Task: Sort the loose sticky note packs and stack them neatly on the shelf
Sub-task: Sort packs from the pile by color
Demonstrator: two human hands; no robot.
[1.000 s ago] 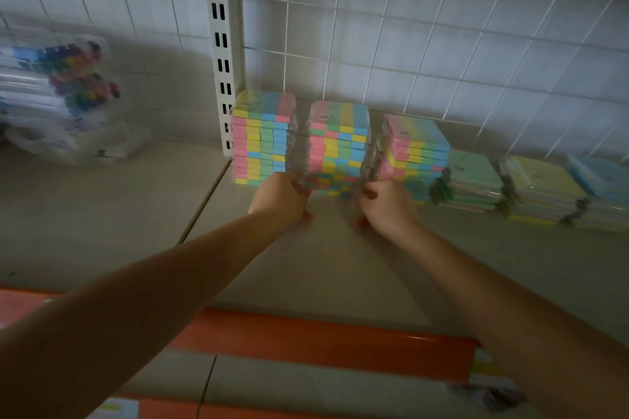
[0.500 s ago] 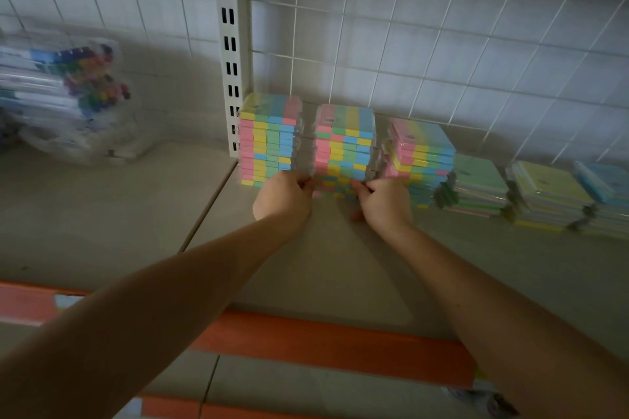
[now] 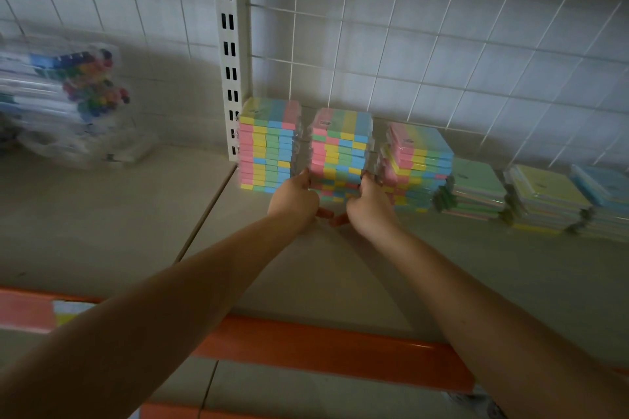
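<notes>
Three tall stacks of striped pink, yellow, green and blue sticky note packs stand at the back of the beige shelf (image 3: pixel 340 265). My left hand (image 3: pixel 295 198) grips the lower left side of the middle stack (image 3: pixel 342 150), and my right hand (image 3: pixel 367 203) grips its lower right side. The left stack (image 3: pixel 267 146) stands against the slotted upright. The right stack (image 3: pixel 417 163) leans and looks uneven. Lower piles follow to the right: green packs (image 3: pixel 476 187), yellow packs (image 3: pixel 544 197) and blue packs (image 3: pixel 606 194).
A clear bag of coloured markers (image 3: pixel 68 99) lies on the shelf section at far left. A white slotted upright (image 3: pixel 228 71) divides the two sections. A wire grid backs the shelf. An orange price rail (image 3: pixel 323 347) runs along the front edge.
Both hands have stayed at the base of the middle stack, closing in on its two sides. The view has drifted slightly.
</notes>
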